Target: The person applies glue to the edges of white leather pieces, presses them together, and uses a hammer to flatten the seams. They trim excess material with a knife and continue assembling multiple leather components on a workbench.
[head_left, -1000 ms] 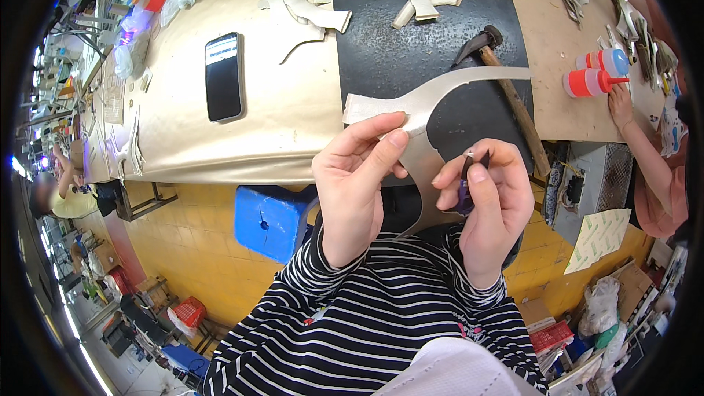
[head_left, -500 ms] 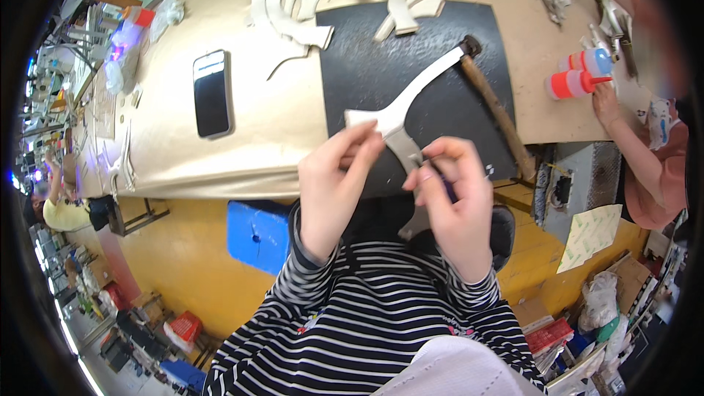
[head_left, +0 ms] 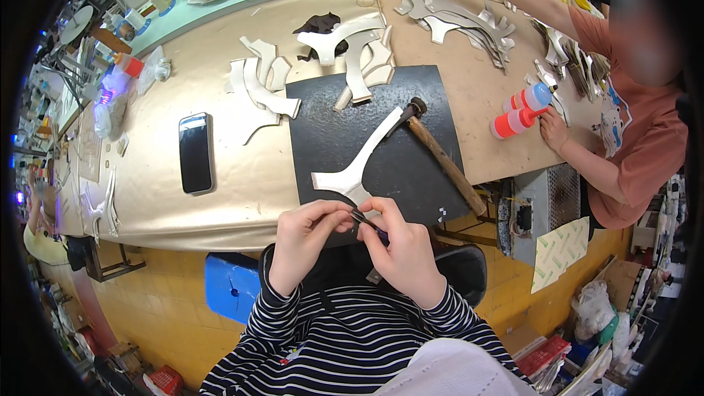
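A white, branching shoe-upper-like piece [head_left: 354, 177] lies on the black mat, one arm reaching up to the hammer's head; its lower strip runs beneath my hands. My left hand [head_left: 304, 240] is closed in a pinch beside that strip, and what its fingertips hold is too small to make out. My right hand [head_left: 405, 253] is closed around a small dark slim tool [head_left: 382, 235], whose tip points at my left fingertips. The tool's kind is mostly hidden by the fingers.
A hammer [head_left: 445, 165] lies across the right of the black mat [head_left: 315, 114]. More white pieces [head_left: 257, 95] lie beyond. A phone [head_left: 196, 154] rests at left, red-and-clear bottles [head_left: 513, 123] at right. A co-worker's hand [head_left: 555, 130] is near them. A blue stool [head_left: 233, 290] stands below.
My hands have come together, the left fingertips meeting the right ones at the dark tool. The view has shifted, so the table shows lower. The co-worker's other arm now reaches across the far right.
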Demonstrator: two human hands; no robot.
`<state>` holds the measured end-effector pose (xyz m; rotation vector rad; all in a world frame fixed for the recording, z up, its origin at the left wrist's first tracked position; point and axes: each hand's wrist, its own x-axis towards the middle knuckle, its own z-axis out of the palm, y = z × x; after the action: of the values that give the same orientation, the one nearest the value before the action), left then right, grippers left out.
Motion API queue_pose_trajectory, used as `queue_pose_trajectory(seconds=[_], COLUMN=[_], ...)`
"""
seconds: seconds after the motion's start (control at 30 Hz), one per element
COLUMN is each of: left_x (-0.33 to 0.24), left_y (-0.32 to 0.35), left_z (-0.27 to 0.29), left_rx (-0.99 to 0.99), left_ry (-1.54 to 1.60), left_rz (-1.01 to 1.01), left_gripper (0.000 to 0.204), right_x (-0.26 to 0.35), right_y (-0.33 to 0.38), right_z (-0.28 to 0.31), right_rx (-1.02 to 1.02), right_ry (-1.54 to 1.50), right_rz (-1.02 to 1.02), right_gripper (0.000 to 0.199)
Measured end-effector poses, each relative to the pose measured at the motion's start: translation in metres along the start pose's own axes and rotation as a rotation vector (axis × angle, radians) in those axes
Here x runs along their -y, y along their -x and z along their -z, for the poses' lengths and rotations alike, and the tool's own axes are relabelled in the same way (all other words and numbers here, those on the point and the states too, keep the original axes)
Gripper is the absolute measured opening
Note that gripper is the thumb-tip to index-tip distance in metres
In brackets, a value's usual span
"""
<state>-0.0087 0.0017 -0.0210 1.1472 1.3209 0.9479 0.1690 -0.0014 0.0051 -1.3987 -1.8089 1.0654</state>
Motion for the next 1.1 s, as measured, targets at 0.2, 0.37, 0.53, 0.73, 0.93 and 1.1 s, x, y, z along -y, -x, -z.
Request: queue_pose_trajectory(seconds=[0.2,0.37,0.53,0.73,0.93,1.1], left_x=[0.015,0.024,0.029,0.039,0.028,0.017], left_y=[-0.008,-0.002,-0.010,-0.040,-0.050,-0.043], left_z=[0.026,0.068,0.050,-0.015,-0.002,0.008], left_rx=[-0.260,-0.651,-0.231,-0.080,0.109,0.308], left_ry=[0.012,-0.797,-0.560,-0.756,-0.634,0.038], left_rz=[-0.089,-0.188,-0.246,-0.366,-0.114,0.332], left_gripper=[0.019,0.037,0.051,0.065,0.043,0.028], right_x=[0.004,-0.007,-0.023,-0.021,-0.022,-0.017], right_y=[0.004,0.009,0.010,0.017,0.015,0.012], right_z=[0.007,0.019,0.022,0.018,0.011,0.002], right_rx=[-0.067,-0.149,-0.176,-0.150,-0.111,-0.124], right_ry=[-0.111,-0.313,-0.387,-0.356,-0.323,-0.234], right_rz=[-0.045,-0.193,-0.319,-0.308,-0.287,-0.226], right_gripper=[0.023,0.013,0.014,0.015,0.013,0.012])
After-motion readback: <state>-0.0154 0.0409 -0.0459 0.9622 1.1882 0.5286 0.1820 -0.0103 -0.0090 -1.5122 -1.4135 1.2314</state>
